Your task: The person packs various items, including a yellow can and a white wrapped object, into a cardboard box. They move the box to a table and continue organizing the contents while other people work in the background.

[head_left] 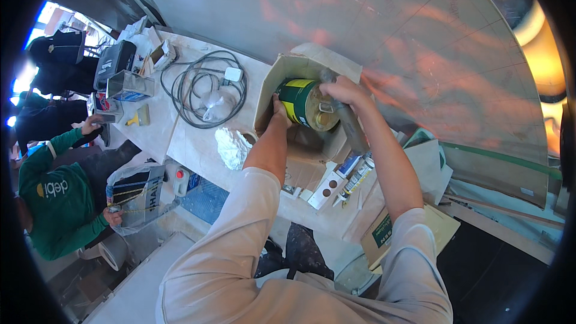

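1. Head view: we see our left hand [279, 110] pressed against the base end of a green and yellow can [304, 103], fingers closed on it.
2. Our right hand [342, 90] wraps around a grey tool handle [350, 125] at the can's open metal end, gripping it.
3. The can lies tilted on its side inside an open cardboard box [288, 69] on the pale worktable [198, 144].
4. A coiled black cable [207, 87] and crumpled white rag [231, 147] lie to our left; sealant tubes [358, 175] lie near our right forearm.
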{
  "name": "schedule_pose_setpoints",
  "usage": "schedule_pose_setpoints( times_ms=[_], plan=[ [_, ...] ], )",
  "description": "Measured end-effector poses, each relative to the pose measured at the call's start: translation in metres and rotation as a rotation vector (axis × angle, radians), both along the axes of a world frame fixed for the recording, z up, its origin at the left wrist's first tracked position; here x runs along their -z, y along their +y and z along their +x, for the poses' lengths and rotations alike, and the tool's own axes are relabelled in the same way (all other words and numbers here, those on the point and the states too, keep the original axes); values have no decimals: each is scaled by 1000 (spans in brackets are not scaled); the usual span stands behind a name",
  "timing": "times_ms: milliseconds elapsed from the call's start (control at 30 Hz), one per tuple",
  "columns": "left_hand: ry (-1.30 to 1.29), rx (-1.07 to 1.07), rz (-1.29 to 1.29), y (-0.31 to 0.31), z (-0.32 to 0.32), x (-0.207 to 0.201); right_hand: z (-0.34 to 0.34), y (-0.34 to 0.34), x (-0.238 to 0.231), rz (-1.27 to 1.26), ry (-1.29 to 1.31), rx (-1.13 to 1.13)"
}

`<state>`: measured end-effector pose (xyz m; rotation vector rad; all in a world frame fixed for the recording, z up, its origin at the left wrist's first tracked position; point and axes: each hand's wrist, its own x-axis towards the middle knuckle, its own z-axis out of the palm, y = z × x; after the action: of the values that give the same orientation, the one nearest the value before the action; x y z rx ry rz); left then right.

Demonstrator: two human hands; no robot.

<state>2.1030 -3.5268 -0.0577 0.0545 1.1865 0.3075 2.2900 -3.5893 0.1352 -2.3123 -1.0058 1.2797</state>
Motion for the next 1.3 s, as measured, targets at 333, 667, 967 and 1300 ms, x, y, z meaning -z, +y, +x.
schedule_pose_setpoints(
  times_ms=[333, 667, 967, 1300],
  plan=[
    [-46, -298, 195, -8, 5, 49, 16, -8, 56, -217, 90, -92],
    [30, -41, 15, 6, -14, 49, 14, -32, 67, -99, 155, 25],
    [238, 230, -58, 19, -25, 35, 14, -44, 47, 8, 304, 95],
    [165, 291, -62, 20, -32, 16, 11, -57, 39, 243, 349, 122]
  ],
)
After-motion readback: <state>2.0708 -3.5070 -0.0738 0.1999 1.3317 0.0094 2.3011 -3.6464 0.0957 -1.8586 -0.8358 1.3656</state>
